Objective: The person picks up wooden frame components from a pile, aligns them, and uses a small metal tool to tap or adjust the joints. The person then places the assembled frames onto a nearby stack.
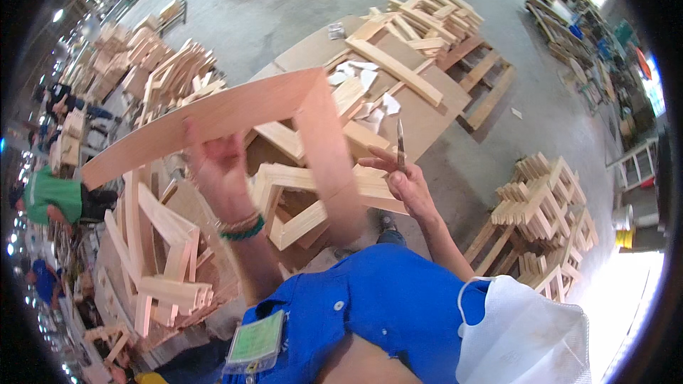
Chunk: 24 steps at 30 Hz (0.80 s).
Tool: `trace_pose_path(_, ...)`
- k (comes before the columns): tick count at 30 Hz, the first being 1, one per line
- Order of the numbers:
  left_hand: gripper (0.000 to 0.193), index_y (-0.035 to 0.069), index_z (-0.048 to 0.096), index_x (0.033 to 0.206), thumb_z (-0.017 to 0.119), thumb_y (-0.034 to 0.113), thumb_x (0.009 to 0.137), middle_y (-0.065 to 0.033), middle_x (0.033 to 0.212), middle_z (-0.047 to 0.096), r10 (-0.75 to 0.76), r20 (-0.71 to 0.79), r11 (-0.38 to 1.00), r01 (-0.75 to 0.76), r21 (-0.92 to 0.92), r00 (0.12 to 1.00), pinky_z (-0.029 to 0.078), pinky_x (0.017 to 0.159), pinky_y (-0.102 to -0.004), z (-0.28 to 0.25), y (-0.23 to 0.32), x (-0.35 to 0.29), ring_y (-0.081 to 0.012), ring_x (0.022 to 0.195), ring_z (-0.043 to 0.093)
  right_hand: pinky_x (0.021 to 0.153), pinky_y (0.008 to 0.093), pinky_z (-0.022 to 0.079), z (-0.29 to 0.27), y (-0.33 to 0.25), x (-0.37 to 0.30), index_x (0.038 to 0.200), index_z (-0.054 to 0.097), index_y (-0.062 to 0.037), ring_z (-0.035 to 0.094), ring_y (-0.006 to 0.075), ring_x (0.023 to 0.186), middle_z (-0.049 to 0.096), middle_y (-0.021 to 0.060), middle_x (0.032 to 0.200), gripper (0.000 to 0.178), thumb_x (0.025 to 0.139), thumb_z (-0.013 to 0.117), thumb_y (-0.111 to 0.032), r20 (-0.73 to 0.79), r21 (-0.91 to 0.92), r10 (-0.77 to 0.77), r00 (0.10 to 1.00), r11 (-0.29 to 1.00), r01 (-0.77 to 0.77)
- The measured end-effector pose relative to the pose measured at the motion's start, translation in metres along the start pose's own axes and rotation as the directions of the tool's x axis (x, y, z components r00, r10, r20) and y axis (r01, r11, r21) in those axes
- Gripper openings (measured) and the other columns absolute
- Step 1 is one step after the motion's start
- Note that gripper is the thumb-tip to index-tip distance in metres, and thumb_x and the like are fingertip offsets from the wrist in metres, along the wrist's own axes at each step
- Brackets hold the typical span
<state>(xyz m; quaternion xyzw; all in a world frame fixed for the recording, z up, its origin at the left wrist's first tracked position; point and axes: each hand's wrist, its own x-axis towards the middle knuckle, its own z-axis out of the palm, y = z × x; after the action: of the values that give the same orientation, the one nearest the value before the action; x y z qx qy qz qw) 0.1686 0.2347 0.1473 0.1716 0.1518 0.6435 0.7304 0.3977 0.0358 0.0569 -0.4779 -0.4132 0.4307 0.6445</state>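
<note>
An L-shaped wooden frame piece (316,117) of pale smooth wood is held up in front of me. My left hand (220,163) grips its long arm from below, fingers partly behind the wood. The short arm hangs toward my body, its lower end blurred. To the right, apart from the wood, my right hand (409,183) holds a slim, pointed tool (400,139) upright between thumb and fingers; its exact kind is not clear. Beneath the held piece, more angled wooden frame pieces (306,224) lie on the worktable.
White crumpled scraps (370,78) and loose wooden bars (395,71) lie on the board-topped table (434,124). Stacked frame pieces (544,199) stand at right on the floor; a wooden pallet (487,89) is beyond the table. A person in green (53,195) is at far left.
</note>
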Motion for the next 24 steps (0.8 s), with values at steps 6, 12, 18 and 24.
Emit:
trace_pose_path(6,0.036,0.005,0.055,0.112,0.069,0.023,0.084,-0.0109,0.111,0.062,-0.075,-0.192,0.997,0.070,-0.033,0.978,0.050,0.093,-0.0428,-0.021,-0.050,0.009,-0.0235,0.105,0.059,0.079,0.0266,0.048,0.014,0.003,-0.011,0.123,0.055,0.0012,0.060,0.0125,0.091,0.065,0.0072,0.103,0.047,0.085,0.066,-0.024,0.012,0.064,0.241,0.971,0.968,-0.241)
trace_pose_path(12,0.040,0.003,0.052,0.114,0.070,0.022,0.084,-0.0136,0.113,0.060,-0.120,-0.300,0.991,0.098,-0.088,0.946,0.050,0.093,-0.0458,-0.058,-0.064,0.018,-0.0265,0.105,0.059,0.067,0.0221,0.046,0.012,0.007,-0.008,0.122,0.056,0.0013,0.059,0.0081,0.080,0.064,0.0027,0.096,0.044,0.087,0.064,-0.026,0.021,0.037,0.328,0.944,0.944,-0.329)
trace_pose_path(18,0.035,0.004,0.054,0.111,0.069,0.021,0.084,-0.0122,0.108,0.062,-0.130,-0.391,0.991,0.108,-0.077,0.911,0.053,0.088,-0.0476,-0.077,-0.067,0.021,-0.0276,0.100,0.062,0.068,0.0216,0.045,0.014,0.014,-0.010,0.125,0.055,0.0006,0.057,0.0079,0.081,0.063,0.0022,0.097,0.045,0.089,0.062,-0.026,0.038,0.034,0.423,0.905,0.905,-0.425)
trace_pose_path(24,0.030,0.007,0.057,0.109,0.067,0.021,0.085,-0.0112,0.106,0.064,-0.113,-0.383,0.989,0.141,0.046,0.917,0.054,0.084,-0.0470,-0.086,-0.080,0.017,-0.0279,0.098,0.063,0.077,0.0243,0.044,-0.006,0.006,0.000,0.128,0.055,-0.0066,0.054,0.0116,0.089,0.061,0.0021,0.098,0.037,0.093,0.054,-0.017,-0.056,-0.470,-0.016,0.998,0.883,-0.012)
